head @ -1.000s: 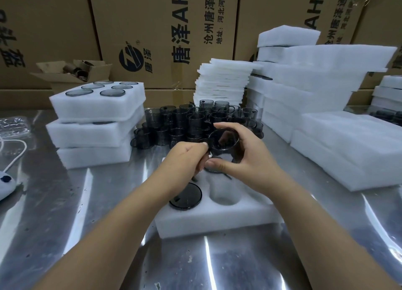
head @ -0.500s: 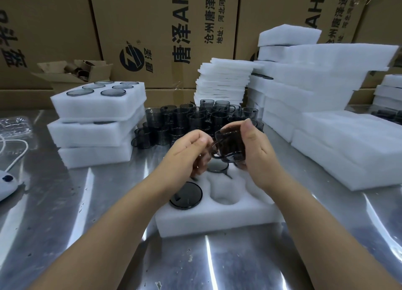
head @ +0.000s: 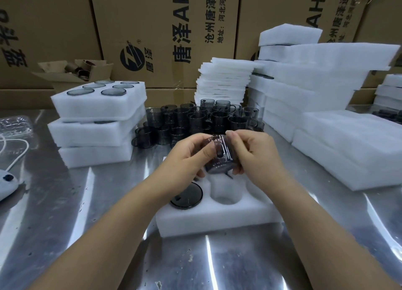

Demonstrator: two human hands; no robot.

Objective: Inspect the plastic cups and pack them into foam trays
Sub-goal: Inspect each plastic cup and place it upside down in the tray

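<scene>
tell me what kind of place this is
Probably a factory packing station: printed shipping cartons stacked behind, piles of white foam trays on a steel table, and a batch of dark plastic cups waiting to be packed.

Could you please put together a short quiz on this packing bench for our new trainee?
1. True or false: the left hand and the right hand both hold the same dark cup.
2. In the near foam tray, the near-middle pocket is: A) empty, B) filled with a cup, C) covered by a foam sheet.
3. How many trays make up the left stack of foam trays?
Key: 1 true; 2 A; 3 three.
</scene>
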